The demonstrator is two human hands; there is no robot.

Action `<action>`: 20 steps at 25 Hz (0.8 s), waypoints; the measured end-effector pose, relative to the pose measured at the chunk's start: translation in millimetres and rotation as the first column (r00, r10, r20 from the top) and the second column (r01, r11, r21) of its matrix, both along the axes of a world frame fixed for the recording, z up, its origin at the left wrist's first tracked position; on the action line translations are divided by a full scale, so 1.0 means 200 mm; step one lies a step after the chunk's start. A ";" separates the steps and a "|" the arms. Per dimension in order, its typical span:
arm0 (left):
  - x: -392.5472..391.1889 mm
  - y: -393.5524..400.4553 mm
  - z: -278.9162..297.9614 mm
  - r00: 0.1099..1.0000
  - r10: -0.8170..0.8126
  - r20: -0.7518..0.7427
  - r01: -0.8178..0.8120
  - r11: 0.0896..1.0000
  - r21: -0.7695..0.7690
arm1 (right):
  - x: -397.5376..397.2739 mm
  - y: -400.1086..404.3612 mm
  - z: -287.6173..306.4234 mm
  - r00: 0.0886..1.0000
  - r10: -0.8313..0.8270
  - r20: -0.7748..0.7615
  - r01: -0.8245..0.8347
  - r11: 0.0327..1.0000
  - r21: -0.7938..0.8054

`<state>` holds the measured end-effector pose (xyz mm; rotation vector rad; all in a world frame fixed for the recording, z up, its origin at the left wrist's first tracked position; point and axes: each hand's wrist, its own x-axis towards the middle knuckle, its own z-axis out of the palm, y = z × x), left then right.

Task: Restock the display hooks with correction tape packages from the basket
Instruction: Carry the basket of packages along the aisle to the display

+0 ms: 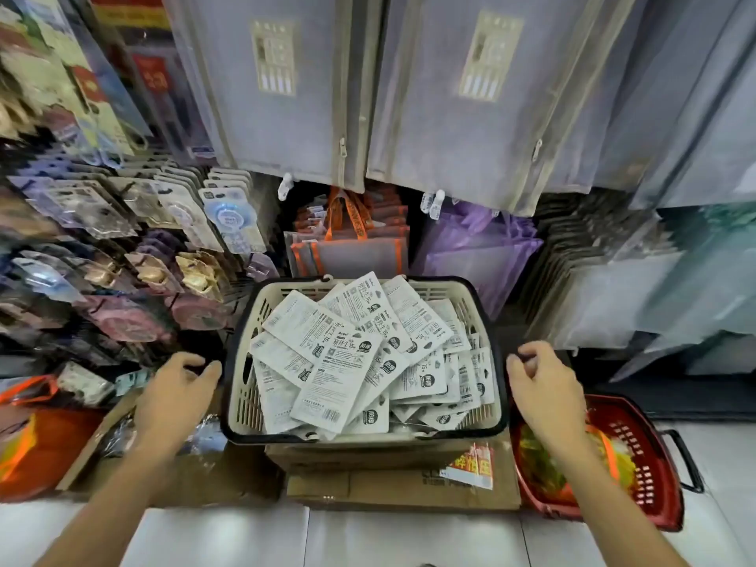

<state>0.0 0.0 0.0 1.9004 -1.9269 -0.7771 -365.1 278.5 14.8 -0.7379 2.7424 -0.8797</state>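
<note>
Hovering on either side of the cream basket (482, 407), my two hands hold nothing: my left hand (180, 386) sits just off the basket's left rim with the fingers loosely curled and the thumb reaching toward the dark edge, though I cannot tell whether it touches, and my right hand (540, 382) hangs just beside the right rim, fingers bent and relaxed. Between them the basket is heaped with white correction tape packages (347, 362), lying flat and overlapping at all angles, printed backs up. The basket rests on a stack of cardboard boxes (392, 480) on the pale tiled floor (368, 538). Under my right forearm stands a red basket (650, 464) with a black handle, holding something green and orange. Near my left arm lie an orange bag (37, 444) and an open carton with clear-wrapped goods. Behind the cream basket, low in the display, stand orange-trimmed mesh pouches (352, 247) and purple ones (478, 247); large grey zip bags (286, 88) hang above. To the left, display hooks (172, 223) carry rows of carded blister packs, well apart from my hands.
</note>
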 end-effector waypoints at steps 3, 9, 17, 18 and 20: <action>-0.20 -0.13 -0.09 0.994 -0.044 0.103 0.025 0.983 0.182 | -0.17 -0.28 -0.09 0.999 0.036 -0.012 -0.030 0.953 0.303; -0.25 -0.13 -0.34 0.998 0.053 0.021 -0.055 0.995 0.087 | -0.26 -0.29 -0.43 0.965 0.013 0.263 -0.064 0.980 0.188; 0.09 0.12 -0.31 0.870 0.389 -0.304 -0.332 0.917 0.222 | -0.13 -0.43 -0.39 0.941 0.133 0.311 -0.138 0.990 -0.007; 0.23 0.16 -0.31 0.842 0.441 -0.310 -0.385 0.895 0.226 | -0.04 -0.50 -0.36 0.929 0.200 0.310 -0.203 0.979 -0.025; 0.56 0.22 -0.31 0.791 0.539 -0.290 -0.491 0.841 0.227 | 0.19 -0.68 -0.32 0.897 0.328 0.297 -0.331 0.943 -0.043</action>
